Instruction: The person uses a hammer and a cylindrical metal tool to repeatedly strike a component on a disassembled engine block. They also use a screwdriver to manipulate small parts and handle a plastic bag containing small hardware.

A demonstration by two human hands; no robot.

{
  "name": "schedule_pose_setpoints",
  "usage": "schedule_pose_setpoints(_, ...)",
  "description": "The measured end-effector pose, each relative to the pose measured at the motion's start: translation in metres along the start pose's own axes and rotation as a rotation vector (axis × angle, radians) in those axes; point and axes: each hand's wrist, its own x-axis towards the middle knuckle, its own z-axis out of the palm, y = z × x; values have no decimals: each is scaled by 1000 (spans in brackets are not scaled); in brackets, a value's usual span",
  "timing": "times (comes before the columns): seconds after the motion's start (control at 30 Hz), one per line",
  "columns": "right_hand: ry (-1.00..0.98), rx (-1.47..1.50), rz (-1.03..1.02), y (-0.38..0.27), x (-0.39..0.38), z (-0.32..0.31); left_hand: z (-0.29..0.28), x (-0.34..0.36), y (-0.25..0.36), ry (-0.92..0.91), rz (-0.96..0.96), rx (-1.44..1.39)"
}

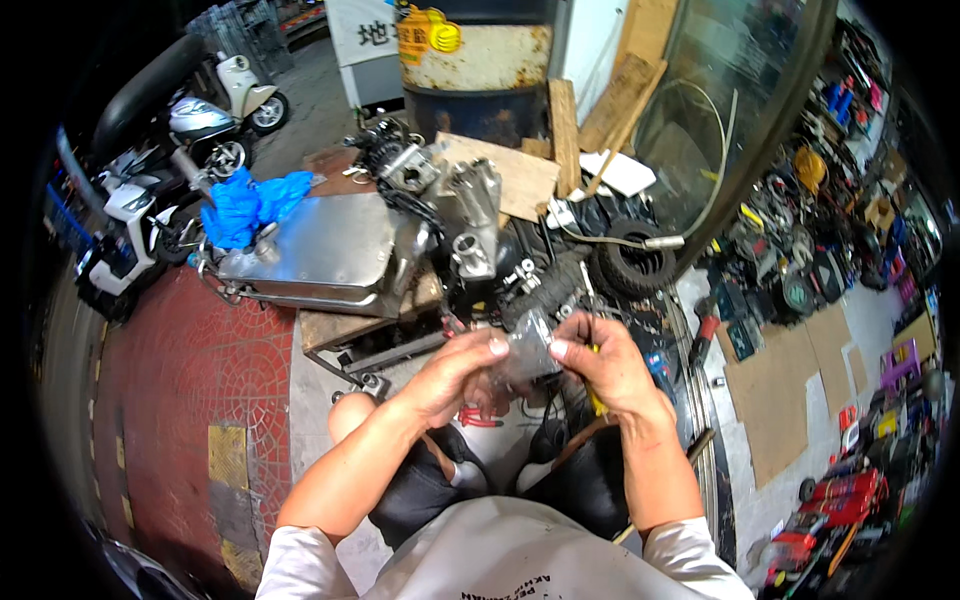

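Note:
A small see-through plastic bag (pixel 531 347) is stretched between my hands, above my knees. My left hand (pixel 456 374) pinches its left side with thumb and fingers. On the other side, my right hand (pixel 606 362) grips the bag's edge between thumb and forefinger. Whether anything lies inside the bag I cannot make out. Just beyond my hands are greasy metal engine parts, among them a grey cast housing (pixel 472 225). Red-handled pliers (pixel 481 417) lie on the ground below the bag.
A metal box (pixel 325 245) sits on a low bench at the left, with a blue plastic bag (pixel 250 205) on it. Beyond stand a rusty drum (pixel 478 60) and wooden boards (pixel 565 135). Tyres (pixel 635 258) lie right of centre; tools and cardboard (pixel 765 405) cover the right floor.

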Motion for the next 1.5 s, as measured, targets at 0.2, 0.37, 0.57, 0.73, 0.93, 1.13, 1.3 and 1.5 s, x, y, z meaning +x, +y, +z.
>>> schedule_pose_setpoints(0.2,81,-3,18,-6,-11,-11,16,21,-1,64,81,145)
schedule_pose_setpoints(0.37,107,-47,-21,5,-10,-16,19,32,-2,28,46,243)
schedule_pose_setpoints(0.57,264,-210,-99,11,-13,-15,21,43,-3,-20,8,257)
schedule_pose_setpoints(0.73,314,-202,-92,17,-8,-6,22,47,-7,-40,100,304)
schedule_pose_setpoints(0.93,301,-78,-40,27,-2,-2,13,47,-17,-58,164,281)
schedule_pose_setpoints(1.13,232,57,1,21,4,12,0,41,-22,16,214,236)
schedule_pose_setpoints(1.3,250,62,-32,26,9,26,-1,35,-19,1,197,195)
schedule_pose_setpoints(1.5,204,173,-20,33,12,24,-14,42,-32,55,251,8)
